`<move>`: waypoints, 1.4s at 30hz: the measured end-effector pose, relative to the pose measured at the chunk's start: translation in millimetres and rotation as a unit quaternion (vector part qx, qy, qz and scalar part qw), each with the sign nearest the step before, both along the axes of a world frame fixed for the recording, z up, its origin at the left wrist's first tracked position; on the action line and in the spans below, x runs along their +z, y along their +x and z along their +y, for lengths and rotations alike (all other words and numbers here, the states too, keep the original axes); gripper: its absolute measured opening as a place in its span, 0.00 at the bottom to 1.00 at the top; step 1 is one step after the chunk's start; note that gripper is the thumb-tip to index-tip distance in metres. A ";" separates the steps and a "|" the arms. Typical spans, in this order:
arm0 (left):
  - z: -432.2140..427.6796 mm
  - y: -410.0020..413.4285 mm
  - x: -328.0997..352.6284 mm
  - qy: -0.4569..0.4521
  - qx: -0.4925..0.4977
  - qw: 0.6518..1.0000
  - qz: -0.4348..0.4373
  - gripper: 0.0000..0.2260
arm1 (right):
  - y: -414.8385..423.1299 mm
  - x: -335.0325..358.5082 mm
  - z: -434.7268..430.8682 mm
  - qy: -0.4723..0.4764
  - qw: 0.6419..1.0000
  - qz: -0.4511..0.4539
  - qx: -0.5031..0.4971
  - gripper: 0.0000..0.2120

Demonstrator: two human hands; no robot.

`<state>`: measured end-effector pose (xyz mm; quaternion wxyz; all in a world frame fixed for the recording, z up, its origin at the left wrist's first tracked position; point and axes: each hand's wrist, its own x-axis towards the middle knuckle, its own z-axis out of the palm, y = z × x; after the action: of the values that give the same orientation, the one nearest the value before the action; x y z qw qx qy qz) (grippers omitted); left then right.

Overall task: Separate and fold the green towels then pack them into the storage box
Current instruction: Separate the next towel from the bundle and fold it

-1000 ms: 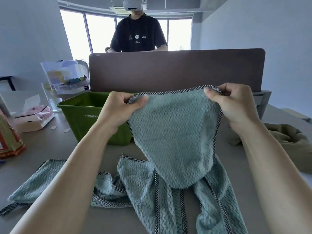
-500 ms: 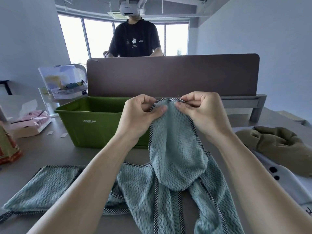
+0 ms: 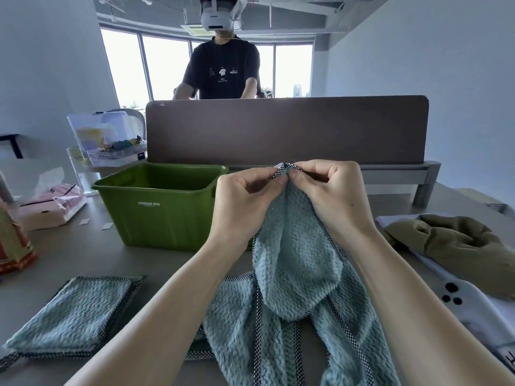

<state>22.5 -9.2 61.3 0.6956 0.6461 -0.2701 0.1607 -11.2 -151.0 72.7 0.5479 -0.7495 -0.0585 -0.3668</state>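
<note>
A pale green towel (image 3: 295, 263) with checkered black-and-white edging hangs doubled over above the table. My left hand (image 3: 245, 204) and my right hand (image 3: 331, 196) pinch its two top corners together at the same spot. Under it lie more green towels (image 3: 237, 324) in a loose heap. Another green towel (image 3: 75, 310) lies flat at the lower left. The green storage box (image 3: 156, 215), marked "STORAGE BOX", stands open just behind and left of my hands, with no towel visible in the part of its inside that shows.
An olive garment (image 3: 457, 243) and white clothing (image 3: 473, 307) lie at the right. A pink tissue pack (image 3: 53, 201) and a clear bin (image 3: 106, 140) sit at the left. A brown divider (image 3: 284, 129) backs the table; a person stands behind it.
My hands have come together, bringing the towel's two top corners to meet, so the spread towel now hangs folded in half. The view has shifted slightly upward.
</note>
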 end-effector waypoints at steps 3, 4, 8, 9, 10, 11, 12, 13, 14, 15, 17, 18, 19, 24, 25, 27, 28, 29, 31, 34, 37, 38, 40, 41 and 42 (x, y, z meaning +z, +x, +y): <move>-0.5 -3.1 -0.4 0.029 0.035 0.999 -0.026 0.05 | 0.5 -0.8 -0.4 0.002 1.000 -0.002 0.000 0.06; -0.5 -4.0 -0.8 0.040 0.050 0.997 -0.038 0.05 | 0.9 -1.2 -0.3 -0.002 1.000 0.000 -0.001 0.07; -1.5 -8.9 -1.3 0.068 0.094 0.990 -0.076 0.06 | 1.8 -3.0 1.1 -0.017 1.000 0.014 0.016 0.10; -1.7 -10.0 -1.0 0.066 0.094 0.990 -0.077 0.06 | 1.5 -3.2 0.8 -0.015 1.000 0.014 0.020 0.10; -1.8 -10.7 -0.7 0.063 0.094 0.991 -0.078 0.06 | 1.4 -3.3 0.5 -0.012 1.000 0.013 0.022 0.10; -2.1 -11.1 -0.8 0.062 0.095 0.990 -0.081 0.06 | 1.5 -3.7 0.1 -0.013 1.000 0.013 0.026 0.10; -2.5 -11.4 -1.1 0.065 0.101 0.989 -0.090 0.06 | 2.0 -4.1 0.3 -0.019 0.999 0.012 0.029 0.10; -3.2 -11.5 -1.9 0.070 0.108 0.986 -0.103 0.06 | 2.4 -4.6 1.0 -0.028 0.999 0.011 0.031 0.12; -3.8 -11.8 -2.7 0.078 0.113 0.983 -0.120 0.07 | 2.8 -5.1 1.6 -0.031 0.999 0.012 0.032 0.15; -4.3 -12.2 -3.4 0.090 0.113 0.980 -0.135 0.08 | 3.2 -5.2 1.6 -0.022 0.999 0.016 0.038 0.19; -4.9 -12.2 -4.4 0.132 0.103 0.973 -0.156 0.10 | 3.0 -4.5 -0.1 0.009 0.996 0.029 0.079 0.18; -4.5 -11.6 -4.4 0.158 0.091 0.971 -0.156 0.11 | 1.7 -3.5 -0.4 0.017 0.994 0.037 0.106 0.16; -3.7 -10.6 -3.7 0.182 0.070 0.970 -0.145 0.11 | 0.2 -2.5 -0.8 0.022 0.991 0.045 0.128 0.14; 7.2 -7.2 6.1 0.219 -0.048 0.971 -0.085 0.24 | -2.3 2.5 -6.5 0.082 0.981 0.024 0.175 0.09; 10.4 -6.8 8.9 0.210 -0.048 0.972 -0.093 0.26 | -2.6 4.0 -7.7 0.085 0.981 0.020 0.175 0.10; 16.3 -2.3 12.9 0.161 0.002 0.980 -0.116 0.24 | -5.4 8.2 -9.9 0.089 0.980 0.017 0.175 0.12; 18.5 1.3 14.2 0.124 0.037 0.986 -0.106 0.22 | -7.2 10.3 -11.0 0.095 0.978 0.017 0.186 0.14; 20.5 4.0 15.5 0.086 0.055 0.992 -0.073 0.21 | -8.9 12.3 -11.9 0.108 0.973 0.018 0.204 0.14; 23.3 5.3 17.4 0.028 -0.002 0.999 0.037 0.24 | -10.7 14.8 -13.3 0.149 0.958 0.016 0.246 0.14; 24.6 2.5 19.2 -0.004 -0.142 0.983 0.115 0.20 | -11.8 16.3 -9.2 0.177 0.940 0.025 0.290 0.14; 23.9 -4.1 23.8 -0.053 -0.135 0.985 0.089 0.10 | -9.8 14.1 -7.6 0.167 0.949 0.038 0.266 0.12; 24.0 -4.8 24.9 -0.064 -0.106 0.990 0.070 0.07 | -9.3 13.7 -8.4 0.156 0.955 0.041 0.248 0.11; 25.5 -5.5 27.6 -0.059 -0.049 0.997 0.024 0.04 | -9.0 13.0 -10.7 0.121 0.965 0.056 0.227 0.14; 26.3 -5.9 28.9 -0.054 -0.026 0.998 0.004 0.03 | -8.8 12.1 -11.9 0.101 0.967 0.068 0.225 0.17; 27.1 -5.7 29.6 -0.052 -0.009 0.999 -0.008 0.03 | -9.2 11.4 -12.2 0.083 0.968 0.077 0.224 0.19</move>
<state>16.8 17.9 91.0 0.7276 0.6053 -0.2721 0.1735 -20.3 -163.2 84.1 0.6794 -0.6950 -0.1520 -0.1795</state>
